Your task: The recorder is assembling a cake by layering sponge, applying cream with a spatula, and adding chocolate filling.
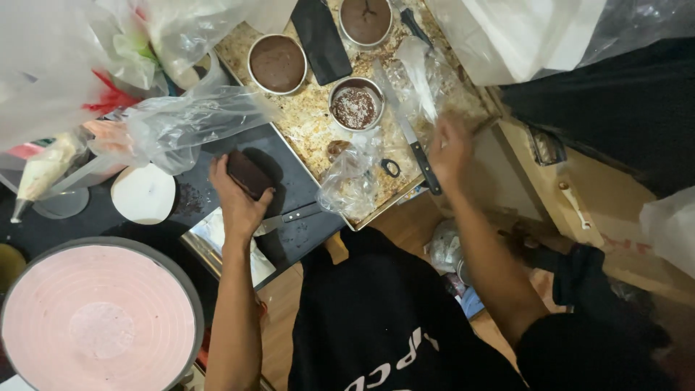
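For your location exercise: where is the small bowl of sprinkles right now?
In the head view, the small bowl of sprinkles sits upper centre on the speckled tray, between the round chocolate cake and the long knife.

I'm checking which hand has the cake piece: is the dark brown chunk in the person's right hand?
No, the left hand holds the dark brown chunk; the right hand is over the clear plastic bag.

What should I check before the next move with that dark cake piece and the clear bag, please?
1. Left hand grips the dark cake piece: ok.
2. Right hand on the clear bag: hand blurred, grip cannot tell.
3. Long knife lies right beside the right hand, blade exposed: not ok.
4. Small knife rests flat on the dark tray by the left wrist: ok.
5. Pink frosted cake sits apart from both hands: ok.
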